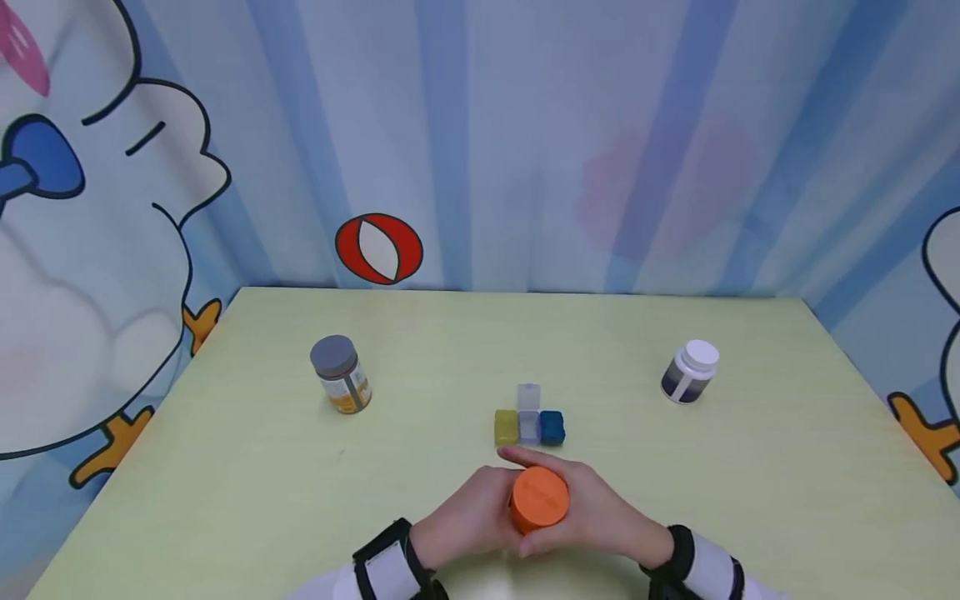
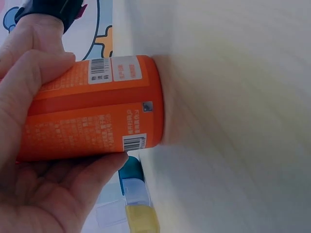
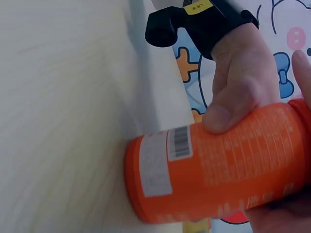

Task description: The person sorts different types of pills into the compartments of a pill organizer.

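An orange screw-cap bottle with printed labels and barcodes is between both hands near the table's front. My left hand grips its side, fingers wrapped round the body. From the other side my right hand holds the bottle near its orange cap, thumb in front and index finger stretched across behind it. In the left wrist view the bottle's base is at the tabletop; whether it touches cannot be told. Just beyond the hands lies a small pill box with yellow, clear and blue compartments, the clear lid raised.
A grey-capped bottle stands at the left on the pale table. At the right stands a white-capped bottle with a dark label. A blue cartoon-printed curtain hangs behind the table and along its sides.
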Available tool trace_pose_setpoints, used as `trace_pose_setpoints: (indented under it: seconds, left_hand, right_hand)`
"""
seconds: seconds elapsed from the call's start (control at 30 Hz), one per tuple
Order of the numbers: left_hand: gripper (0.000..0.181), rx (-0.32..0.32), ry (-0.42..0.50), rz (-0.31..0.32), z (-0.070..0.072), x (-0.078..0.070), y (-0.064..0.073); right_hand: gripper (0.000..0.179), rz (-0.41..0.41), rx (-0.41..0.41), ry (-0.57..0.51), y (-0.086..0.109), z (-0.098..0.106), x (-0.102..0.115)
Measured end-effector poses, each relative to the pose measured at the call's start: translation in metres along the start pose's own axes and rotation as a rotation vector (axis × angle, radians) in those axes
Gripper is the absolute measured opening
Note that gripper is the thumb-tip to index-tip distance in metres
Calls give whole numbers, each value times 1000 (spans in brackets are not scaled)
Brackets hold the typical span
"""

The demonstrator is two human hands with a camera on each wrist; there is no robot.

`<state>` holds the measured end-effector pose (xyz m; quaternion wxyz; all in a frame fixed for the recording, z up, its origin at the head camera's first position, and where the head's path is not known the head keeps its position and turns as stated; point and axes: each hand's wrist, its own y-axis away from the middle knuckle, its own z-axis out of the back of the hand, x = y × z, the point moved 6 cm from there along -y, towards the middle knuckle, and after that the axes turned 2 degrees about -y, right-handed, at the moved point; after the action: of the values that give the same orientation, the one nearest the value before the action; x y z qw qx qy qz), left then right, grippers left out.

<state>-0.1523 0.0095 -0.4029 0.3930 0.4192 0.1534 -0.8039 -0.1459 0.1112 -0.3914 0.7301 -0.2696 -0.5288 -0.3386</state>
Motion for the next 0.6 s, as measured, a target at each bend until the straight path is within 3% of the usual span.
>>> trace_pose_setpoints:
  seconds: [0.13, 0.33, 0.47, 0.6]
  left_hand:
    - [40, 10, 16, -7, -1, -2, -1]
    - [39, -2, 72, 5, 0, -3, 0]
    - [46, 6, 89, 11, 0, -2, 0]
    - [47, 12, 58, -2, 0, -2, 0]
  right_hand:
    - [73, -24, -44, 1, 7, 11, -2]
    - [55, 27, -113, 0, 16, 35, -1]
    - [46, 62, -87, -61, 21, 40, 2]
    - [62, 72, -1, -100, 22, 27, 5]
